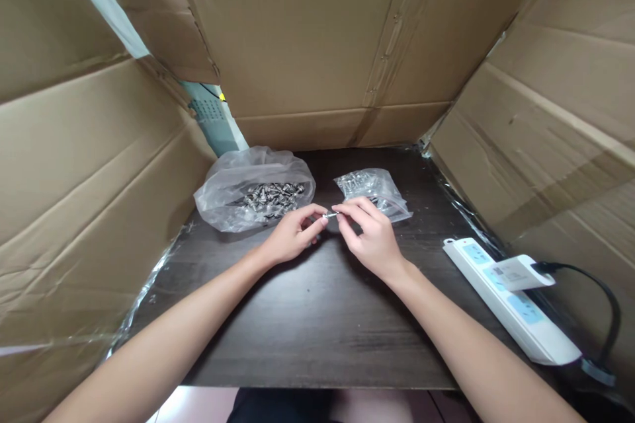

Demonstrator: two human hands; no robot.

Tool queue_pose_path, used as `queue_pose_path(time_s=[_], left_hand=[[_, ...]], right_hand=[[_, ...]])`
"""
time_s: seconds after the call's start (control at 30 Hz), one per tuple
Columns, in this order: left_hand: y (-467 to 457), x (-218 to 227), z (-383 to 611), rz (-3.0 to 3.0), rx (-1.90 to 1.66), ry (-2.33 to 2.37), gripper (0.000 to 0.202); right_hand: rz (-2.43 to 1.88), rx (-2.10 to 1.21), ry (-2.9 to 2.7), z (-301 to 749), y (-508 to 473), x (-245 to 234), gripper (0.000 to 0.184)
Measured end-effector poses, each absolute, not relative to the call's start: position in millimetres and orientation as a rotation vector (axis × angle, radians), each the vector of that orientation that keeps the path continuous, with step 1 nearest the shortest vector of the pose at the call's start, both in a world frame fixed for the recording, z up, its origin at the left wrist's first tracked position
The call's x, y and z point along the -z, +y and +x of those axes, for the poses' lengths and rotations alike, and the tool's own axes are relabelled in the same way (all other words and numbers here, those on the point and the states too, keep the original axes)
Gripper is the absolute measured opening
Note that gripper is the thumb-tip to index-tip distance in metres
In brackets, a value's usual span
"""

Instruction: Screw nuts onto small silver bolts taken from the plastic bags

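Over the middle of the table, my left hand and my right hand meet at a small silver screw. The thumb and index finger of my left hand pinch one end of it. My right fingertips close on its other end. Behind my left hand lies a clear plastic bag with its mouth spread, holding a heap of metal screws. A smaller clear zip bag of silver metal pieces rests just beyond my right hand.
A white power strip with a plugged-in adapter and black cable lies along the right. Cardboard walls enclose the dark wooden table at the back and both sides.
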State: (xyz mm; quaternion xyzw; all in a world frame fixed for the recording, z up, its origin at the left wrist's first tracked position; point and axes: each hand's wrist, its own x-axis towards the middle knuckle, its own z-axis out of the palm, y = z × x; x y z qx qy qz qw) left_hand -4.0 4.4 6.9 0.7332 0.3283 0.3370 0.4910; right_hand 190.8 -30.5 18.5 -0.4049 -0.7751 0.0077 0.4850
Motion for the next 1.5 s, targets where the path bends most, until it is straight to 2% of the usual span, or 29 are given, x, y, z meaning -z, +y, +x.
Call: queue_pose_path(time_s=[0.43,1.1,1.5], left_hand=[[4.0,-9.9,-4.2,1.770,-0.802,0.821,0.039],[3.1,-9.7,-6.4,1.747,-0.794,0.837,0.037],[3.7,-8.5,-7.1,1.738,-0.788,0.829,0.035]], right_hand=[[-1.021,-0.140,-1.879,190.5,-31.8,-18.6,0.023],[-1.012,0.041,-1.826,183.3,-35.6,-20.2,0.020],[-1.004,-0.042,-1.853,185.9,-35.3,-20.6,0.017]])
